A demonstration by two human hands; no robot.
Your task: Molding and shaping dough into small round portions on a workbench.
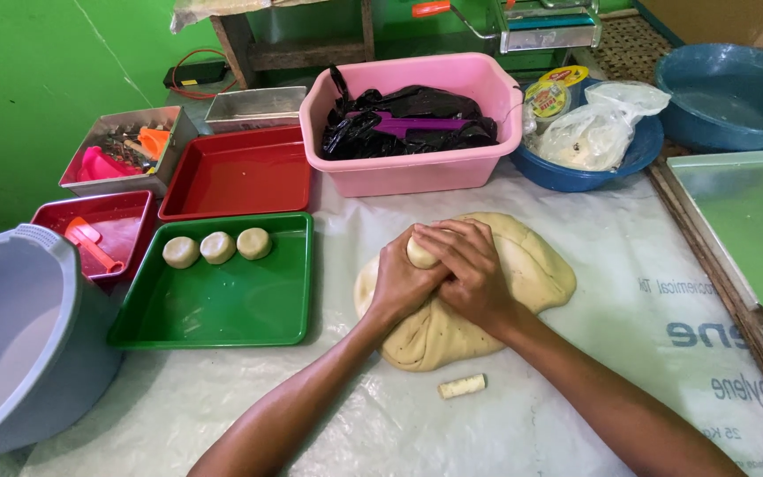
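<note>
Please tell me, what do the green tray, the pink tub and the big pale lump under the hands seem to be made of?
Green tray: probably plastic, smooth and glossy, with soft reflections.
Pink tub: plastic too, by its look, with a rounded moulded rim and a matte sheen.
Pale lump: soft dough, creased and dented; both hands press a small ball of dough above it.

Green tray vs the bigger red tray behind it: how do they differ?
Colour: the green tray is green, the red tray red. Contents: the green tray holds three dough pieces in a row along its far edge; the red tray shows nothing inside. Position: the green tray lies nearer the left hand; the red tray sits farther back, beside the pink tub. Shared: both are shallow, rectangular trays with raised rims.
</note>
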